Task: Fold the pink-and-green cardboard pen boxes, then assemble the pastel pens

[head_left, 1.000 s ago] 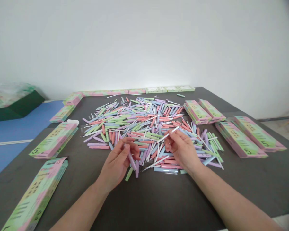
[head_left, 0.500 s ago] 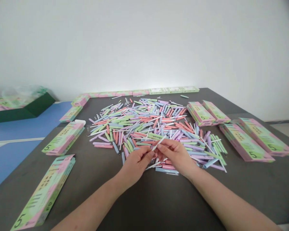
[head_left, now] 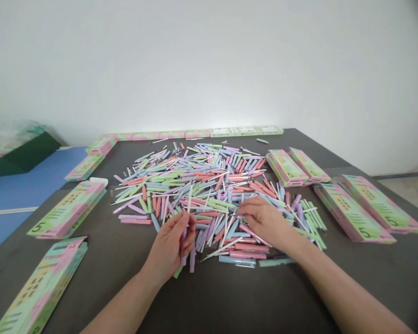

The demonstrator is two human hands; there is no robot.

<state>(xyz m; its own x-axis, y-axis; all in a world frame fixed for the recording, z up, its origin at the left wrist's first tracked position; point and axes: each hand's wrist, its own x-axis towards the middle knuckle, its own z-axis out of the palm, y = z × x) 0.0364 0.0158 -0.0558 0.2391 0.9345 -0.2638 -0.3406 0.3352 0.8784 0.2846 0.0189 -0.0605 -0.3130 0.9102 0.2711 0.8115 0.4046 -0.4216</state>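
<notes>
Left hand (head_left: 176,241): grip closed on a purple pen (head_left: 184,259) and an upright white rod (head_left: 190,199).
Right hand (head_left: 264,221): fingers bent at the pens (head_left: 170,176); cannot tell what it grips.
Pens: heaped mid-table (head_left: 209,301).
Boxes (head_left: 69,208): along left, far and right edges; contents hidden.
Green bin (head_left: 31,157): beyond left edge, clear plastic (head_left: 14,132) inside.

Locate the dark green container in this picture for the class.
In the head view, the dark green container is at the far left, on the blue surface beyond the left edge of the dark table, with clear plastic on top.
</notes>
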